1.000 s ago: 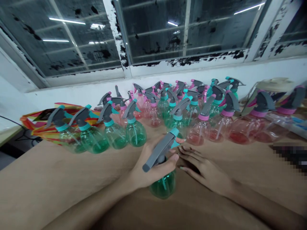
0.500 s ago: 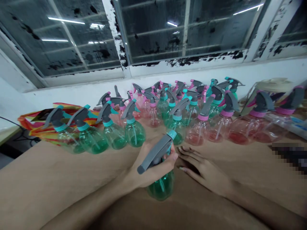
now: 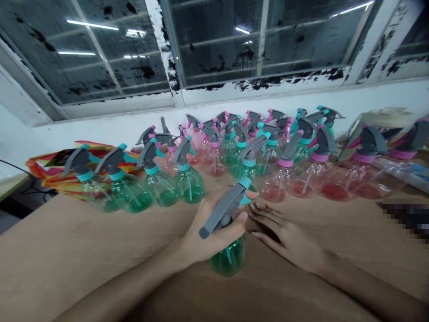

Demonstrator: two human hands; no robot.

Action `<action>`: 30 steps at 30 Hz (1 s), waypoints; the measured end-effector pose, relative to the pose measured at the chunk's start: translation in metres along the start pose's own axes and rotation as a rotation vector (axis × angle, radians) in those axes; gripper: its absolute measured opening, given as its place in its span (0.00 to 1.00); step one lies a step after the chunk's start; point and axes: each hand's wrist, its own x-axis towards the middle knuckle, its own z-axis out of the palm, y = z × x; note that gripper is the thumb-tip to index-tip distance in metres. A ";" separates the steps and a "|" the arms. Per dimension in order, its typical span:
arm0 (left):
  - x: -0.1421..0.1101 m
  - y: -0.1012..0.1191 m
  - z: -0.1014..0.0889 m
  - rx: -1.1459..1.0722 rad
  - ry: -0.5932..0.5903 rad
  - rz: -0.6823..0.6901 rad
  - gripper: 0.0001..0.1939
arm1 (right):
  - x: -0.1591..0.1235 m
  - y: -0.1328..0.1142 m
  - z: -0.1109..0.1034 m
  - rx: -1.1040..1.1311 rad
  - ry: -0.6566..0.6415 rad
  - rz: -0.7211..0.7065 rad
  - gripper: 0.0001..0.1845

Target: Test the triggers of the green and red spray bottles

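A green spray bottle point(image 3: 228, 259) with a grey and teal trigger head stands near the front of the wooden table. My left hand point(image 3: 209, 232) is wrapped round its neck, thumb on the near side, with a fingertip showing by the teal trigger. Beside it on the right, my right hand point(image 3: 290, 237) lies palm down on the table, fingers stretched out and holding nothing. Just behind my hands stand a pink spray bottle point(image 3: 273, 188) and, further left, another green spray bottle point(image 3: 190, 185).
Several more green and pink spray bottles crowd toward the wall. A colourful bag point(image 3: 50, 167) lies at the left and a beige lidded container point(image 3: 385, 117) stands at the back right. A blurred dark object point(image 3: 407, 217) lies at the right. Windows point(image 3: 217, 40) rise behind.
The held bottle has shifted slightly right and up in view, its head turned a little, and a left fingertip now shows past the trigger. My right hand stays flat.
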 end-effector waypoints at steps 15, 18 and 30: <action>0.001 0.000 0.001 0.015 0.031 -0.009 0.15 | 0.002 -0.001 -0.001 0.010 -0.009 -0.005 0.26; 0.002 0.003 0.000 -0.007 0.068 0.019 0.12 | 0.001 -0.001 -0.002 0.009 -0.011 -0.010 0.26; -0.005 0.018 -0.001 -0.013 -0.046 0.057 0.02 | 0.000 0.000 -0.002 -0.017 0.010 -0.043 0.25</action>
